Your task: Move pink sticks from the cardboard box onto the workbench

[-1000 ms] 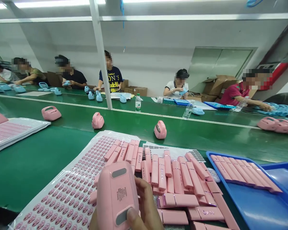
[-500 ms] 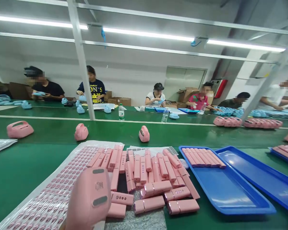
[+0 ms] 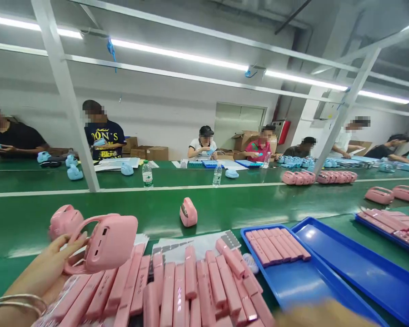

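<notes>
My left hand [image 3: 47, 268], with bangles at the wrist, is wrapped around the loop handle of a pink plastic housing [image 3: 112, 243]. Small slots show on the side of the housing, which is held above a heap of long pink plastic bars [image 3: 179, 290]. Several bars carry a row of round symbols. At the bottom edge, close to the blue tray [image 3: 293, 284], is my right hand [image 3: 323, 314], smeared by motion with its fingers not readable. A row of pink bars [image 3: 276, 245] lies at the far end of that tray.
A second blue tray [image 3: 354, 259] overlaps the first, and another tray of pink bars [image 3: 391, 227] stands at right. Pink housings [image 3: 188, 212] sit on the green belt [image 3: 241, 202]. Across it, several people [image 3: 104, 131] handle blue parts. Metal posts [image 3: 68, 100] rise from the bench.
The view has swung right and closer to the heap. The pink housing has turned and shifted, now showing its slotted side and handle. My left hand and blurred right hand have come into sight.
</notes>
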Available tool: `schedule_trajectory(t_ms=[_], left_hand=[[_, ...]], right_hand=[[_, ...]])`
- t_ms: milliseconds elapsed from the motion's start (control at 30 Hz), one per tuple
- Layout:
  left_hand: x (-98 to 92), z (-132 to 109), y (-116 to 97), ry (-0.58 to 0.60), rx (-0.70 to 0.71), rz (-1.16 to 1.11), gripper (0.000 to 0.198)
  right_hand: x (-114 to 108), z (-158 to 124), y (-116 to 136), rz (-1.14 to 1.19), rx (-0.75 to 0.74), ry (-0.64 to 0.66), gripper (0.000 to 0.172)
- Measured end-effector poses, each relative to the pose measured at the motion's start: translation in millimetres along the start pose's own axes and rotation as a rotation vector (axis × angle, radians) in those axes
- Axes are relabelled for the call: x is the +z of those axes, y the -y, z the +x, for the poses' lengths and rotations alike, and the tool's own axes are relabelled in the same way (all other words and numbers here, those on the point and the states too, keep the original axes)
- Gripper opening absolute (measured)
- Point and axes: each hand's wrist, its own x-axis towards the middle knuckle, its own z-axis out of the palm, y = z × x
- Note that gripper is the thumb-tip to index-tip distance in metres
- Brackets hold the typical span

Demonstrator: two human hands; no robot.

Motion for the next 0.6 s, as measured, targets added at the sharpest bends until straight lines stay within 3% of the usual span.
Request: schedule_trajectory(t_ms=[100,233,367,500,600], left_hand=[[36.8,55.1,-16.4,0.158,0.287,0.466,0.023],[92.2,116.9,-15.3,0.426,0.493,0.853,0.014],[138.6,160.0,15.5,0.546,0.604,1.102,0.019],[160.5,173.5,45.2,0.549,0.595,1.246,0.036],[163.6,167.5,46.4,0.563,0.574,1.315,0.041]], right_hand=[[-26.7,70.6,-32.6,-0.237,0.017,-0.084,0.03],[-44.0,138.1,-120.2,-0.497,0.167,-0.15,0.015],[-41.8,153.2,-180.6,-0.686,0.209,-0.128,0.025],[-39.2,148.3,-193.2,-0.767,0.214,-0.106,0.027],[-42.4,148.8,-192.5,-0.789,0.207,-0.076,0.027]])
